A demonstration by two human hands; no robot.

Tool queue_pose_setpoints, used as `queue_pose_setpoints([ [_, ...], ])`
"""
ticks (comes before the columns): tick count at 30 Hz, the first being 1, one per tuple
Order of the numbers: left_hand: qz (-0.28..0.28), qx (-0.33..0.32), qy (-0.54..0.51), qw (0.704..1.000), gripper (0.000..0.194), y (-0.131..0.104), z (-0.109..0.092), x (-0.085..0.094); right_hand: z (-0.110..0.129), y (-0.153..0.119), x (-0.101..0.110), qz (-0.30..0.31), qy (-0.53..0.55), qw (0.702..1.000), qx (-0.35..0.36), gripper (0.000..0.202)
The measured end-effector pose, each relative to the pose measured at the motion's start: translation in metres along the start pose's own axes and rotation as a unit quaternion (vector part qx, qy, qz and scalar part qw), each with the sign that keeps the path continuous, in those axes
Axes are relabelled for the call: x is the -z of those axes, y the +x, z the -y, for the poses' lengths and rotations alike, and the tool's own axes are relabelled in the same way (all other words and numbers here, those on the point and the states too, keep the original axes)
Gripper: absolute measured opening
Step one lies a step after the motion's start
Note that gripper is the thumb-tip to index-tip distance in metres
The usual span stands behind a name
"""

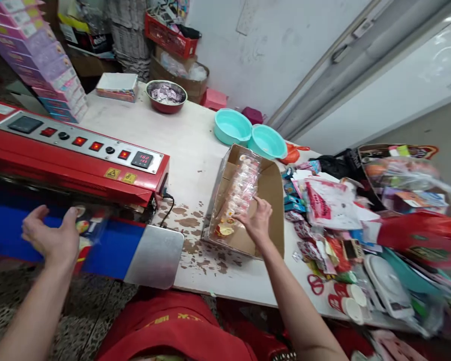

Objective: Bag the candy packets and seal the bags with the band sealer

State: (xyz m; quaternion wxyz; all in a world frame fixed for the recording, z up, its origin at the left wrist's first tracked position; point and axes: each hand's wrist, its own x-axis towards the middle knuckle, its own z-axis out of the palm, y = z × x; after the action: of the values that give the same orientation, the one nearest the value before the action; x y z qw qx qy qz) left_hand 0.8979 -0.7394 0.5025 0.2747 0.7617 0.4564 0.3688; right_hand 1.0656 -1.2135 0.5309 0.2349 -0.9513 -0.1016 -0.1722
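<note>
At the left, my left hand (54, 233) is over the blue conveyor belt (115, 248) of a red sealing machine (71, 160), fingers apart. Its thumb is beside a clear packet with small colourful items (84, 228), slightly blurred; no grip on it shows. My right hand (257, 218) reaches into a cardboard box (270, 200), fingers spread and touching a row of clear-wrapped packets (238, 190) with round white and orange items. The packets lie lengthwise along the box's left side.
Two turquoise basins (231, 125) stand behind the box, with a metal bowl of sachets (166, 96) farther left. Stacked boxes (41, 55) rise behind the machine. Bags, red scissors (315, 284) and paper cups (346, 307) crowd the table's right side. A metal plate (156, 255) ends the belt.
</note>
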Motion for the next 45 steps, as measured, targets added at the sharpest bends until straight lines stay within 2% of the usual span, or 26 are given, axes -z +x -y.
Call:
queue_pose_setpoints([
  [1,-0.013,-0.061,0.02,0.998,0.056,-0.01,-0.002,0.001,-0.023,0.009,0.007,0.033,-0.034,0.999,0.003,0.069],
  [3,0.013,-0.109,0.006,0.994,0.05,-0.039,-0.015,0.004,-0.054,0.023,0.013,0.117,-0.061,0.991,0.01,0.045],
  [4,0.051,-0.133,-0.015,0.99,0.043,-0.055,-0.024,0.005,-0.061,0.028,0.014,0.154,-0.057,0.986,0.015,0.037],
  [6,0.126,-0.16,-0.051,0.978,0.032,-0.088,-0.042,0.005,-0.059,0.032,0.017,0.191,-0.009,0.981,0.021,0.036],
  [8,0.204,-0.15,-0.082,0.964,0.027,-0.114,-0.059,0.004,-0.04,0.031,0.03,0.194,0.095,0.976,0.022,0.037],
  [11,0.318,-0.11,-0.145,0.931,0.026,-0.136,-0.091,0.003,0.011,0.029,0.069,0.182,0.259,0.948,0.024,0.029],
  [13,0.383,-0.08,-0.204,0.897,0.031,-0.142,-0.121,0.004,0.048,0.029,0.1,0.138,0.298,0.944,0.032,0.022],
  [15,0.436,-0.066,-0.281,0.852,0.045,-0.143,-0.159,0.006,0.081,0.031,0.124,0.096,0.326,0.94,0.034,0.017],
  [16,0.456,-0.062,-0.322,0.828,0.054,-0.143,-0.177,0.006,0.095,0.032,0.132,0.092,0.341,0.935,0.031,0.015],
  [18,0.483,-0.045,-0.389,0.783,0.068,-0.142,-0.208,0.005,0.117,0.032,0.136,0.124,0.372,0.92,0.023,0.013],
  [20,0.512,-0.005,-0.415,0.752,0.068,-0.14,-0.221,0.002,0.129,0.03,0.124,0.173,0.396,0.902,0.007,0.014],
  [21,0.525,0.02,-0.415,0.743,0.063,-0.14,-0.221,0.0,0.133,0.027,0.114,0.193,0.405,0.894,-0.006,0.015],
  [23,0.534,0.073,-0.401,0.741,0.055,-0.139,-0.208,-0.003,0.138,0.02,0.089,0.217,0.425,0.878,-0.041,0.017],
  [26,0.498,0.15,-0.385,0.762,0.058,-0.136,-0.176,-0.002,0.142,0.006,0.049,0.245,0.459,0.849,-0.097,0.019],
  [29,0.48,0.232,-0.387,0.752,0.062,-0.127,-0.152,0.001,0.149,-0.007,0.016,0.288,0.484,0.815,-0.135,0.02],
  [33,0.475,0.328,-0.368,0.729,0.04,-0.107,-0.135,-0.004,0.16,-0.02,-0.017,0.321,0.495,0.791,-0.164,0.024],
  [37,0.426,0.42,-0.366,0.713,0.031,-0.096,-0.114,-0.019,0.166,-0.028,-0.041,0.32,0.496,0.781,-0.206,0.029],
  [42,0.383,0.461,-0.353,0.718,0.028,-0.092,-0.088,-0.039,0.174,-0.036,-0.069,0.316,0.524,0.737,-0.288,0.036],
  [45,0.376,0.472,-0.339,0.722,0.03,-0.086,-0.077,-0.04,0.179,-0.037,-0.089,0.296,0.544,0.709,-0.339,0.04],
])
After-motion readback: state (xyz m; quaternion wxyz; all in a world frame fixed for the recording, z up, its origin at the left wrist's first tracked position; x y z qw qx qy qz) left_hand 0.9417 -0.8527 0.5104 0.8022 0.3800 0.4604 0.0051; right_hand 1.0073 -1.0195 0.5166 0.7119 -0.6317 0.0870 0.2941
